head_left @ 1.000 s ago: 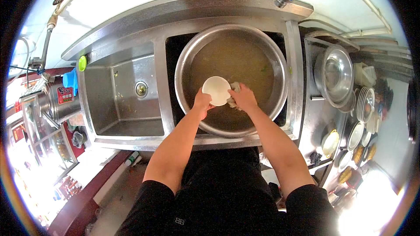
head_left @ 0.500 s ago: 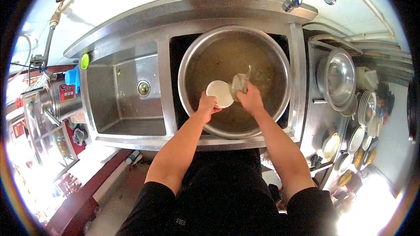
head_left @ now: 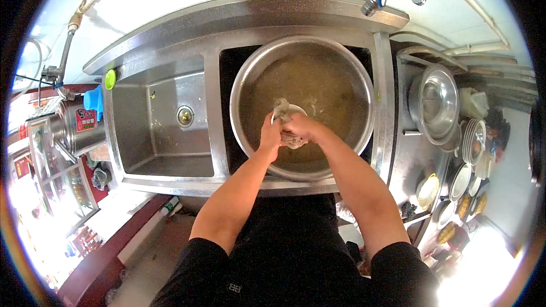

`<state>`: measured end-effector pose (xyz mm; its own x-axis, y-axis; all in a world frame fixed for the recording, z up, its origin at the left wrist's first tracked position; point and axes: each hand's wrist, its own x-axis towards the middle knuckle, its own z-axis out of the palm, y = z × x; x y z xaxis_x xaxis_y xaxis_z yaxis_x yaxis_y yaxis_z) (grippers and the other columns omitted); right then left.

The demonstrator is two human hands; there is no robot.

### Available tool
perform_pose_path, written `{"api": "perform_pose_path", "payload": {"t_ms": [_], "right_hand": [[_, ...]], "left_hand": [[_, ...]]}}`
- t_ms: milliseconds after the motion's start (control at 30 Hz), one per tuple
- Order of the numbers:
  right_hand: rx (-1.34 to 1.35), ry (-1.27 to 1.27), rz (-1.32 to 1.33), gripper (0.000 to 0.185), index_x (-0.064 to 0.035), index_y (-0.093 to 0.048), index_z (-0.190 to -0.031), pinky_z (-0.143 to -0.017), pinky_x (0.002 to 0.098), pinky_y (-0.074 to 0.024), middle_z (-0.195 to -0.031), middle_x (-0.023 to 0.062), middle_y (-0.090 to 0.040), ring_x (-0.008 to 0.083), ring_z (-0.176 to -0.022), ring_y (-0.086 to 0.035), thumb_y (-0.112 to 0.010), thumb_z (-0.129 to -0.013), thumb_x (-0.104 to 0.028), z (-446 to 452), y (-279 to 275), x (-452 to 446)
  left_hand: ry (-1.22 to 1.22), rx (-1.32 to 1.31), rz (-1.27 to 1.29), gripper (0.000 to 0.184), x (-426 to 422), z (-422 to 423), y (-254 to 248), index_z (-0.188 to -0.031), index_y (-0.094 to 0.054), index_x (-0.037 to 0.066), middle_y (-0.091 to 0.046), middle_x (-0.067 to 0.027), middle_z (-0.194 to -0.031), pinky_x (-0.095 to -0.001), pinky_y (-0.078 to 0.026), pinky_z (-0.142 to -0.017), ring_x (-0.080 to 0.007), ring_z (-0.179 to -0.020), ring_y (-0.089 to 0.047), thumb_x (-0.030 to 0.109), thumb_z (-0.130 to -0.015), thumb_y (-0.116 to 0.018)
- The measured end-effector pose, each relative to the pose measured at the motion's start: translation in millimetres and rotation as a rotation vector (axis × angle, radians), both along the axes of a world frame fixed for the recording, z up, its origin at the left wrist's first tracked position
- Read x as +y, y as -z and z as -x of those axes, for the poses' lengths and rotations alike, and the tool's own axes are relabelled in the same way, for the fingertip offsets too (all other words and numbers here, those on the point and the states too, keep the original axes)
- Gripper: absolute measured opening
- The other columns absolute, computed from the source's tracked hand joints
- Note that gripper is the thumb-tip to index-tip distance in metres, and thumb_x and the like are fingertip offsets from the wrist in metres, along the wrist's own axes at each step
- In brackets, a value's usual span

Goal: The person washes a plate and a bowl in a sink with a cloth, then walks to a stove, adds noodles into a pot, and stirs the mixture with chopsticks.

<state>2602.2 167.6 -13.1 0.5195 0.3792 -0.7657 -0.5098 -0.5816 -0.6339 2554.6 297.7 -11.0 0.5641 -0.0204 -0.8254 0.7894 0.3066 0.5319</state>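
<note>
Over a large round steel basin (head_left: 364, 102) of murky water, my left hand (head_left: 269, 137) grips a white bowl (head_left: 297, 110) by its left side. My right hand (head_left: 300, 126) is closed on a wet greyish cloth (head_left: 294, 141) and presses it against the bowl. Part of the cloth sticks up above my fingers. Hand and cloth hide most of the bowl, whose far rim still shows.
Left of the basin is a steel sink (head_left: 170, 91) with a drain (head_left: 185, 116) and food scraps. A tap (head_left: 372, 1) hangs beyond the basin. Steel bowls (head_left: 437, 102) and stacked plates (head_left: 474, 141) stand at the right. A green cup (head_left: 110, 79) sits at the sink's left corner.
My right hand has brought the cloth leftward from beside the bowl onto it. My left hand keeps its hold on the bowl.
</note>
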Motion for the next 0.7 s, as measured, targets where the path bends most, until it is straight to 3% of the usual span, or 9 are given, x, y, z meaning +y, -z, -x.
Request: {"api": "perform_pose_path", "payload": {"t_ms": [133,300,367,400,467,500,600,667,700], "right_hand": [[0.079,-0.324,0.03,0.039,0.0031,-0.065,-0.099,-0.077,0.0421,-0.0495,-0.098,0.0222,-0.068,0.0345,-0.088,-0.066,-0.062,-0.075,-0.028,-10.5,-23.4,-27.5],[-0.133,-0.308,0.402,0.042,0.0057,-0.062,-0.108,-0.088,0.0411,-0.0473,-0.109,0.0226,-0.065,0.0353,-0.104,-0.062,-0.061,-0.076,-0.022,-0.4,-64.3,-74.0],[-0.398,-0.163,0.46,0.055,-0.002,-0.06,-0.119,-0.09,0.0443,-0.0483,-0.108,0.023,-0.066,0.0374,-0.1,-0.063,-0.062,-0.081,-0.042,14.7,-34.5,-91.6],[-0.401,-0.173,0.456,0.055,-0.002,-0.06,-0.119,-0.09,0.0443,-0.0483,-0.108,0.023,-0.066,0.0374,-0.1,-0.063,-0.062,-0.081,-0.042,23.6,-24.0,-88.7],[-1.119,-0.142,0.804,0.063,-0.0033,-0.05,-0.13,-0.096,0.0478,-0.0453,-0.111,0.0247,-0.064,0.0403,-0.105,-0.06,-0.059,-0.085,-0.046,39.1,-6.3,-78.8],[-1.121,-0.147,0.8,0.063,-0.0033,-0.05,-0.13,-0.096,0.0478,-0.0453,-0.111,0.0247,-0.064,0.0403,-0.105,-0.06,-0.059,-0.085,-0.046,41.4,1.7,-70.0],[-0.624,0.02,0.378,0.057,0.0001,-0.048,-0.128,-0.079,0.0464,-0.0536,-0.099,0.0213,-0.067,0.0363,-0.091,-0.066,-0.057,-0.089,-0.041,39.7,13.2,-39.1],[0.3,0.534,-0.04,0.045,0.0021,-0.051,-0.123,-0.057,0.0327,-0.0534,-0.102,0.0181,-0.066,0.0244,-0.069,-0.068,-0.055,-0.091,-0.03,32.7,13.8,-25.3],[0.322,0.502,-0.106,0.043,0.0029,-0.048,-0.123,-0.044,0.0257,-0.0471,-0.096,0.0163,-0.066,0.0174,-0.055,-0.064,-0.054,-0.093,-0.027,36.8,44.9,-31.0]], "left_hand": [[0.02,-0.057,-0.236,0.052,10.2,-1.5,20.7,-0.146,-0.032,0.015,-0.055,-0.0151,-0.125,-0.0413,-0.061,-0.066,-0.0314,-0.099,-0.064,0.014,-0.094,-0.039],[-0.041,0.057,-0.273,0.049,28.3,-6.7,32.1,-0.139,-0.043,0.008,-0.055,-0.0196,-0.125,-0.0413,-0.061,-0.066,-0.0325,-0.099,-0.064,0.007,-0.091,-0.039],[0.007,0.063,-0.356,0.048,26.8,-5.5,17.5,-0.132,-0.05,0.003,-0.059,-0.0206,-0.118,-0.0383,-0.06,-0.059,-0.0323,-0.092,-0.066,0.001,-0.086,-0.037],[-0.004,0.065,-0.357,0.048,24.8,-3.0,18.4,-0.132,-0.05,0.003,-0.059,-0.0206,-0.118,-0.0383,-0.06,-0.059,-0.0323,-0.092,-0.066,0.001,-0.086,-0.037],[-0.026,0.045,-0.375,0.037,20.8,1.3,26.9,-0.12,-0.058,-0.001,-0.065,-0.0226,-0.109,-0.0417,-0.058,-0.064,-0.0358,-0.089,-0.067,0.006,-0.089,-0.041],[-0.032,0.047,-0.376,0.037,19.8,4.8,44.2,-0.12,-0.058,-0.001,-0.065,-0.0226,-0.109,-0.0417,-0.058,-0.064,-0.0358,-0.089,-0.067,0.006,-0.089,-0.041],[0.265,-0.195,-0.631,0.032,21.5,7.6,73.0,-0.106,-0.064,-0.002,-0.064,-0.0289,-0.1,-0.0476,-0.047,-0.086,-0.043,-0.097,-0.063,0.023,-0.093,-0.049],[0.277,-0.306,-0.648,0.036,17.5,5.1,46.7,-0.111,-0.063,0.001,-0.064,-0.0282,-0.105,-0.0475,-0.047,-0.088,-0.0441,-0.101,-0.061,0.028,-0.094,-0.047],[0.438,-0.245,-0.7,0.038,15.9,-0.4,65.2,-0.12,-0.06,0.004,-0.064,-0.0272,-0.108,-0.0474,-0.047,-0.092,-0.0434,-0.105,-0.06,0.03,-0.095,-0.048]]}}
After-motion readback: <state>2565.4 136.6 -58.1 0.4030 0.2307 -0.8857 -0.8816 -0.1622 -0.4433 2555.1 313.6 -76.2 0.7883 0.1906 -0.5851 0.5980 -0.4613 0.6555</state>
